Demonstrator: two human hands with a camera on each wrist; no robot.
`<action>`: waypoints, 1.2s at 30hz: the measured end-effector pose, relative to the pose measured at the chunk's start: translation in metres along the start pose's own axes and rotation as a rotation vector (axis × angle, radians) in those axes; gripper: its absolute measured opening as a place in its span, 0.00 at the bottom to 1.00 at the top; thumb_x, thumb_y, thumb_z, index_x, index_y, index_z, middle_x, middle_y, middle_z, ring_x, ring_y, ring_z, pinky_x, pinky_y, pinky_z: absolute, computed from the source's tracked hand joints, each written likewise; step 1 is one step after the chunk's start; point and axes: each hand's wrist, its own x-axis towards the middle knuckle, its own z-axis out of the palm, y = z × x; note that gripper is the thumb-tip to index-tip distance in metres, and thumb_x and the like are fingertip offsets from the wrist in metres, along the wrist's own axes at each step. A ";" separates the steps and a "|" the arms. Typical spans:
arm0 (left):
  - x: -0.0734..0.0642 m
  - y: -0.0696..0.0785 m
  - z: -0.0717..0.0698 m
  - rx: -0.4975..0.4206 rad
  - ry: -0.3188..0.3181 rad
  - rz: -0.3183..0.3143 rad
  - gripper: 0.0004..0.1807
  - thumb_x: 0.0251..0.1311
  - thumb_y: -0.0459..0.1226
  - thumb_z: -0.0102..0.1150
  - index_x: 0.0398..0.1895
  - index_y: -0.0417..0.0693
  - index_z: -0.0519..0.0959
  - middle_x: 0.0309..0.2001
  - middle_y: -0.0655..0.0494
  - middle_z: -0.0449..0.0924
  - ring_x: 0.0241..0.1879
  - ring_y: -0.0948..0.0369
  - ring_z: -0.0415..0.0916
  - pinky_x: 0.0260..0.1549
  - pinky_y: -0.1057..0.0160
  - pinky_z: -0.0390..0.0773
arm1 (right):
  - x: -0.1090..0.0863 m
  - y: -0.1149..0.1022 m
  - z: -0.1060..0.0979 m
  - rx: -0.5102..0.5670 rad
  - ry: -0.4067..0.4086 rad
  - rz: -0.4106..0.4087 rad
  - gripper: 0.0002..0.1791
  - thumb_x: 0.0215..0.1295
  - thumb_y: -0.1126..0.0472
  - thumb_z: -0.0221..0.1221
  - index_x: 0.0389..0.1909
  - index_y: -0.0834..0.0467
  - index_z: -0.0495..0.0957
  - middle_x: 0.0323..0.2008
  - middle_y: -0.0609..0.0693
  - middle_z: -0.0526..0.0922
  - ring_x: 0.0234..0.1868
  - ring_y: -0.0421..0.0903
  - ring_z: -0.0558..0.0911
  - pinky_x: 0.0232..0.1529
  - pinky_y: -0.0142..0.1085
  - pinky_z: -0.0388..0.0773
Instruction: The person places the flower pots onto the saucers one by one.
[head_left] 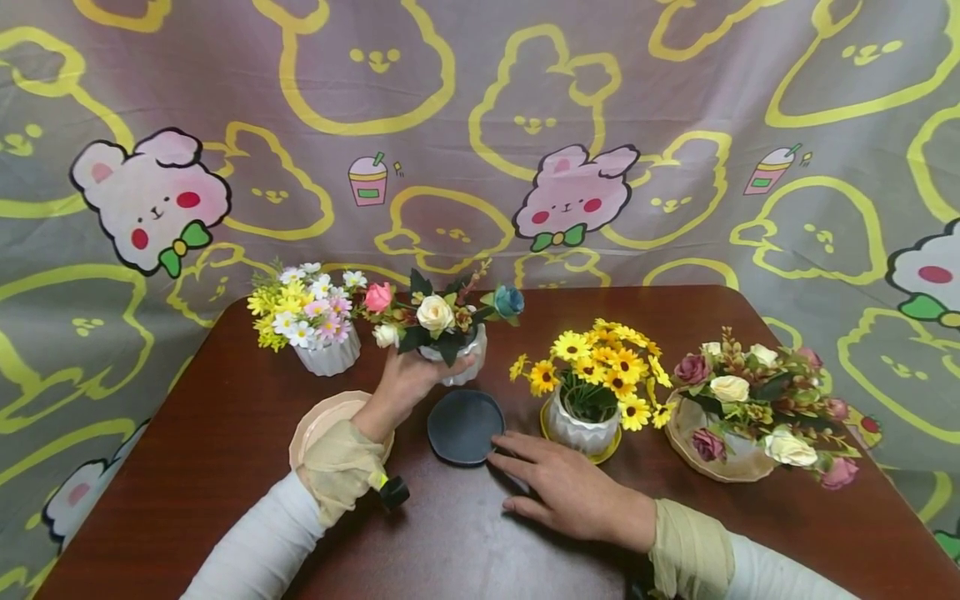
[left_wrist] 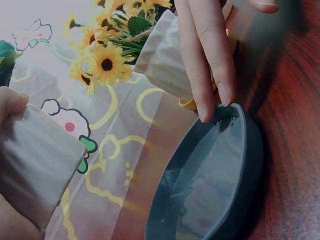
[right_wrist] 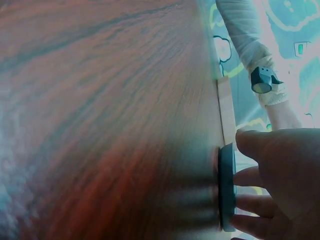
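Observation:
My left hand (head_left: 408,379) grips the white fluted pot (head_left: 474,357) of a rose arrangement (head_left: 435,312) with cream, pink and blue blooms. In the left wrist view that pot (left_wrist: 37,167) is between the thumb and a finger. Just in front of it on the table lies a dark grey saucer (head_left: 467,427) with a raised rim. My right hand (head_left: 573,487) reaches in from the right with straight fingers. Its fingertips (left_wrist: 225,95) are right at the rim of the saucer.
A pale scalloped plate (head_left: 303,433) lies under my left wrist. White and yellow daisies in a white pot (head_left: 330,354) stand back left. Yellow daisies in a pot (head_left: 581,429) sit on a yellow saucer, and purple and cream roses (head_left: 750,387) on a beige plate (head_left: 686,442) at the right.

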 end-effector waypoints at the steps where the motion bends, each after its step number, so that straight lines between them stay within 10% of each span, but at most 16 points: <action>1: 0.000 0.000 0.000 0.004 0.002 -0.002 0.47 0.43 0.46 0.79 0.69 0.56 0.67 0.66 0.57 0.72 0.67 0.57 0.68 0.68 0.51 0.66 | 0.000 0.000 0.000 0.001 0.002 -0.001 0.33 0.70 0.39 0.54 0.70 0.50 0.68 0.72 0.51 0.68 0.72 0.50 0.68 0.67 0.47 0.71; 36: -0.012 0.000 0.000 -0.008 -0.004 -0.056 0.47 0.43 0.41 0.79 0.70 0.51 0.65 0.67 0.53 0.72 0.67 0.56 0.69 0.66 0.53 0.67 | 0.000 0.000 0.001 0.000 0.020 -0.016 0.32 0.70 0.40 0.55 0.70 0.50 0.69 0.71 0.51 0.68 0.72 0.49 0.69 0.66 0.46 0.73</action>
